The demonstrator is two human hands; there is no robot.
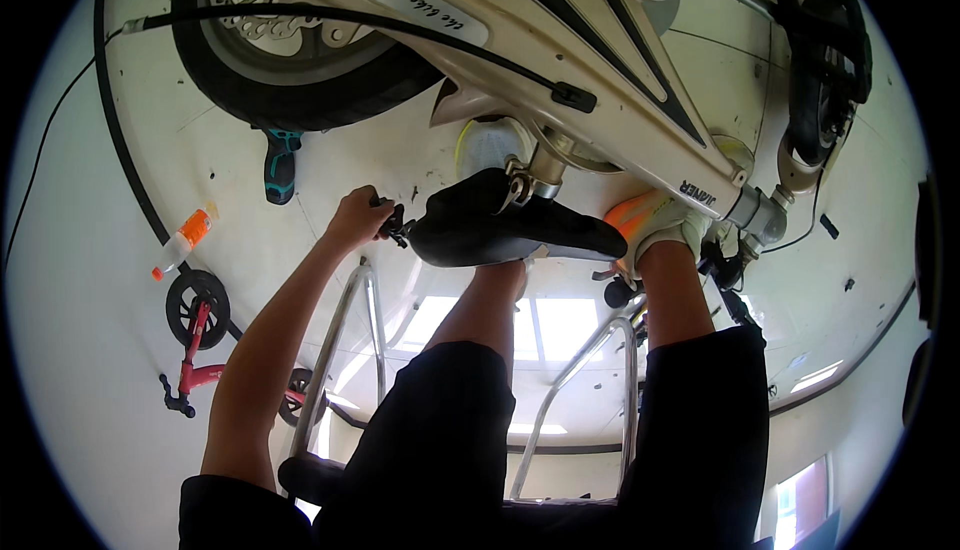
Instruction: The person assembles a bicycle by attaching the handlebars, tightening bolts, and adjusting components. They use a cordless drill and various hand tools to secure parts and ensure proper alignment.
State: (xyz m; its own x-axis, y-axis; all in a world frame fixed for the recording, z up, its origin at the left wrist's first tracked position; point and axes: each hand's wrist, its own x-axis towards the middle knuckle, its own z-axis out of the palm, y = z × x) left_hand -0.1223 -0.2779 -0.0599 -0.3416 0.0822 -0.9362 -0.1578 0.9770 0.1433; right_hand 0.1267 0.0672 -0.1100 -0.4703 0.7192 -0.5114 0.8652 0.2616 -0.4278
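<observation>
In the head view, grip a small black part [397, 226], exact kind unclear, with curled left-hand fingers [362, 216], just beside the left end of the black saddle [515, 227] on the bike frame [600, 120]; brace the saddle, then apply force gradually. With right hand out of view, cannot tell its grip. Note a capped, orange-labelled bottle [186, 240] leftward, contents indistinct.

Left of centre in the frame, the person's bare left hand [360, 220] grips a small black part [397, 227] just beside a glossy black saddle [500, 233]. A beige bike frame [600, 120] with a thick black tyre [300, 108] spans the top. At mid-left lie a black-and-teal cordless drill [280, 172] and a clear bottle with an orange label [194, 231], above a pinkish-red small bike [203, 375].
</observation>
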